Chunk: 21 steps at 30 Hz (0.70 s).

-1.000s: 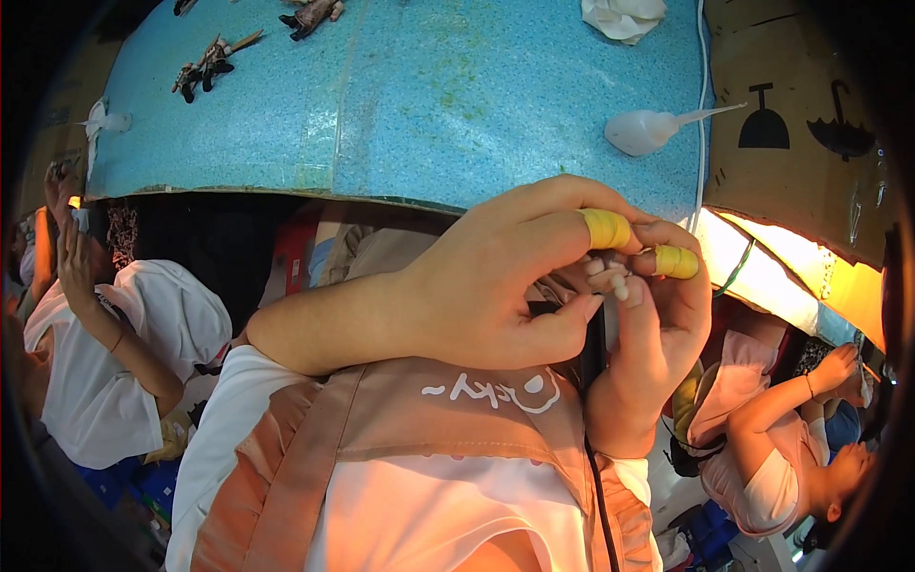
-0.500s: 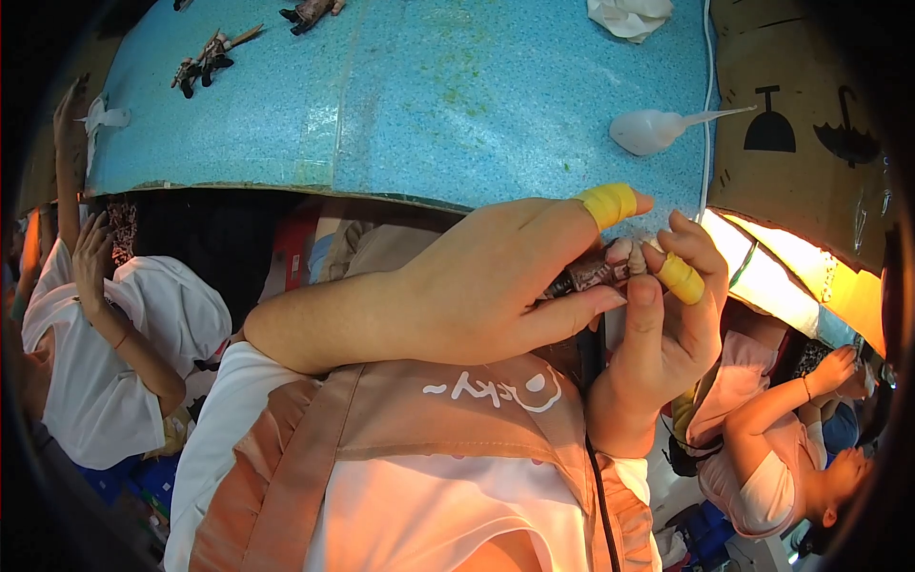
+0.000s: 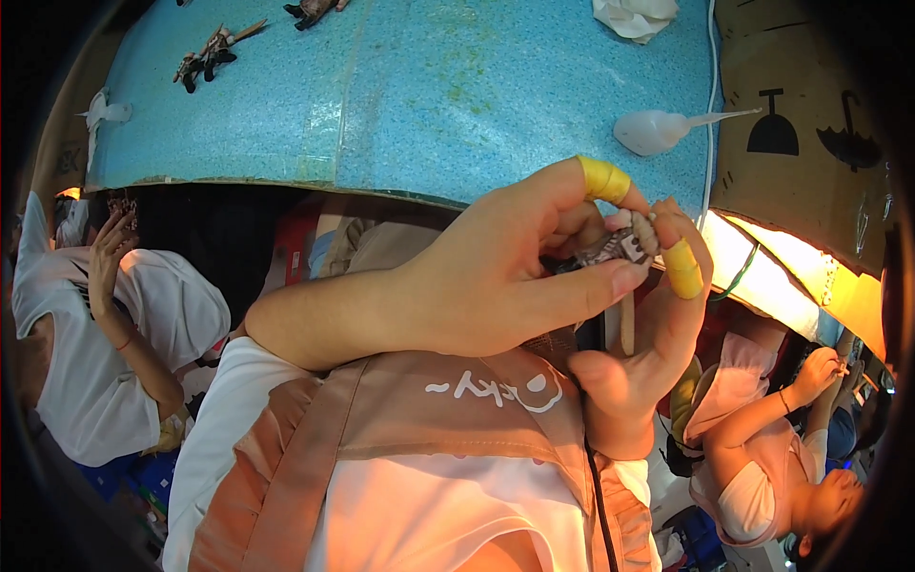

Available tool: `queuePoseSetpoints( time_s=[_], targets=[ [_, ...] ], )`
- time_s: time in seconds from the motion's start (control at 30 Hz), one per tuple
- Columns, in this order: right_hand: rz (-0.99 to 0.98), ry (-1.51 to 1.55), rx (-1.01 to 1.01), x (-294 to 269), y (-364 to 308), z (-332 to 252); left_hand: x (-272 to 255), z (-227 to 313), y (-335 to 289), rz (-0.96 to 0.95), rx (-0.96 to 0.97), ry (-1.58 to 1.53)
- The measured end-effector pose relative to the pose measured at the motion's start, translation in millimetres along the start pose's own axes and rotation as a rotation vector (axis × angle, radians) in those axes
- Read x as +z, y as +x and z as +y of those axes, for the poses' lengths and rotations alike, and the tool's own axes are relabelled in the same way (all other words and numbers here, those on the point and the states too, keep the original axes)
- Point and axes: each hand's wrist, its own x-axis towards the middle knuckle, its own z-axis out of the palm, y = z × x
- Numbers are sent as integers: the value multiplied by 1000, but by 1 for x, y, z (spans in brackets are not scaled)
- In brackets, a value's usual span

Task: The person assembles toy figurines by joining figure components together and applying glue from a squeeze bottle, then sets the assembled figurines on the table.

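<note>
My left hand is closed around a small painted figurine, pinching it between thumb and fingers. The figurine has dark and pinkish patterned parts. A thin wooden stick sticks out from beneath my left thumb, in front of my right palm. My right hand is beside it, fingertips touching the figurine's right end, its thumb spread away. Yellow tape wraps one finger on each hand. My fingers hide part of the figurine, so I cannot tell how the stick meets it.
On the blue table lie a white squeeze bottle, crumpled white paper and other small figurines. A cardboard box stands at right. People sit at left and right.
My right thumb has come away from the figurine and dropped lower. The figurine has turned and shifted slightly up, and the wooden stick has come into view.
</note>
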Motion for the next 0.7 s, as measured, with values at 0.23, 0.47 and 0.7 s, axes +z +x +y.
queuePoseSetpoints(
  time_s=[0.23, 0.47, 0.7],
  targets=[
    [40, 127, 307, -7, 3, -11, -7, 13, 0, -82, -195, -258],
    [-27, -56, 136, -19, 5, -6, -5, 9, 1, -101, -178, -167],
    [-62, -16, 211, -19, 4, -8, -1, 4, 0, -33, -56, -143]
  ],
)
